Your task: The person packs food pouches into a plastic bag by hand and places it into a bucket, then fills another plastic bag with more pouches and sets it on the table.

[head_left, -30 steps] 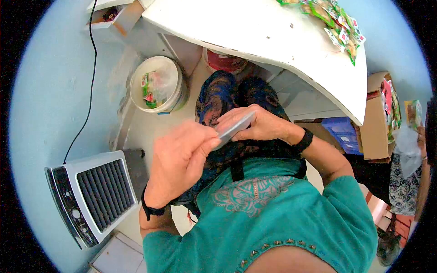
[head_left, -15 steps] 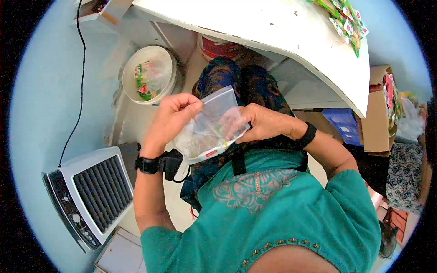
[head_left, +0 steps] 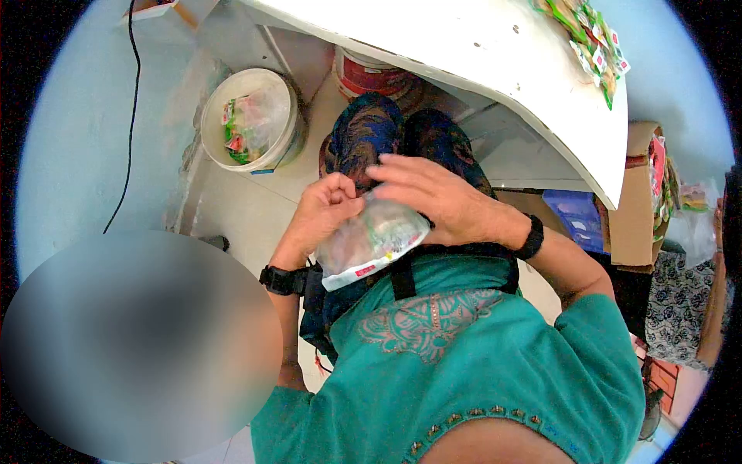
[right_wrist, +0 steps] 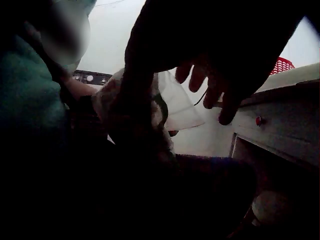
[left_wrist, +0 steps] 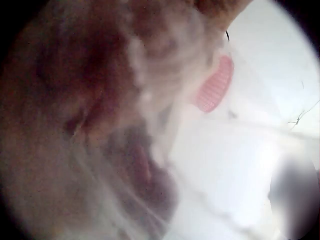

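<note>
A clear plastic bag with a white lower band and a small red label hangs over the lap in the head view. My left hand pinches its upper left edge with thumb and fingers. The right hand lies along the bag's upper right side, fingers extended and slightly spread; its thumb is mostly hidden. In the dark right wrist view, the fingers of this hand hang apart near the pale bag. Blurred, see-through film fills much of the left wrist view.
A white bucket holding packets stands on the floor at left. The white table carries green packets at its far right. Under it is a red bucket. A cardboard box stands at right, beside a blue crate.
The bag was flat between both hands, then stood opened out with its clear top raised; now that top is lower. The right hand's fingers have come up over the bag's upper edge.
</note>
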### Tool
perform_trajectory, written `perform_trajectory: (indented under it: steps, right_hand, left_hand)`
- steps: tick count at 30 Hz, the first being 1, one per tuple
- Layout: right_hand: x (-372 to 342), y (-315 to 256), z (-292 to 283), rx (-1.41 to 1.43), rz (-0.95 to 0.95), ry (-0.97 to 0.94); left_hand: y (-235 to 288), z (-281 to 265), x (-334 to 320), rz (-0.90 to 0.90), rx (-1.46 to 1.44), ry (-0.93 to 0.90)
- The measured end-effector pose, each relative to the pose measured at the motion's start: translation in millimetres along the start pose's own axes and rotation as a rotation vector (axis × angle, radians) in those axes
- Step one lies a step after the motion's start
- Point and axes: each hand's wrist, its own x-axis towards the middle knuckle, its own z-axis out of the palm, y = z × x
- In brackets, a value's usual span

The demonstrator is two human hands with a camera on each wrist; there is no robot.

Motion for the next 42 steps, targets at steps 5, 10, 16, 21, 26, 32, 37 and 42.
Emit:
perform_trajectory:
  steps: [5,10,16,21,26,32,37,42]
  right_hand:
    - [-5,6,11,-0.136,-0.163,-0.260]
    - [-7,15,20,0.115,-0.129,-0.198]
    - [16,13,21,0.518,0.342,-0.100]
    - [38,23,19,1.058,0.657,0.095]
    - [67,3,-26,1.311,0.786,0.157]
    - [108,3,-106,1.353,0.650,0.359]
    - [146,44,-172,1.321,0.622,0.699]
    - [185,98,-215,1.437,0.611,0.946]
  left_hand:
    - [-2,-1,-4,-0.025,-0.058,-0.020]
    - [-9,0,-2,-0.065,-0.071,0.029]
    - [0,-32,-12,0.124,0.084,0.032]
    - [4,-35,-36,0.088,-0.877,0.067]
    - [28,-26,-49,0.357,-0.531,-0.005]
    - [65,-21,-38,0.391,-0.523,-0.080]
    - [38,12,-1,0.250,0.221,0.113]
    - [-10,31,49,0.539,0.983,0.351]
